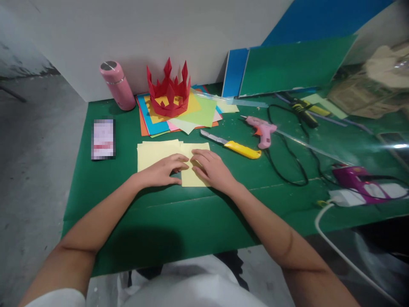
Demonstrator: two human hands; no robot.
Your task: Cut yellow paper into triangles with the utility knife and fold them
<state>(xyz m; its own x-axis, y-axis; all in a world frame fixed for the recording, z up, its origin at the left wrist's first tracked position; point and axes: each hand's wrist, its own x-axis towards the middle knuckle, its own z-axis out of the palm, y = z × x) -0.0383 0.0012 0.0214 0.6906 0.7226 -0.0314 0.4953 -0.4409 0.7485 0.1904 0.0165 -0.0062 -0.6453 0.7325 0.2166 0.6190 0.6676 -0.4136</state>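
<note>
— What can't we make out here?

— The phone at the left of the green table is a blur, so we can't read its screen. Our left hand and right hand cover the middle of the pale yellow sheet, so any crease under them is hidden from us. The right edge of the table is lost in glare.

— Where does that sheet lie?

— Flat on the table just in front of us, its left edge lapping the yellow stack, with the yellow knife near on the right.

— And which way does it run?

— Its long axis seems to run away from us, toward the red paper crown; the edges sit square to the table's front.

— How are our fingers?

— On both hands they lie close together and flat, pressing down on the paper, pinching nothing. The tips of the two hands nearly meet over the sheet's left part.
</note>
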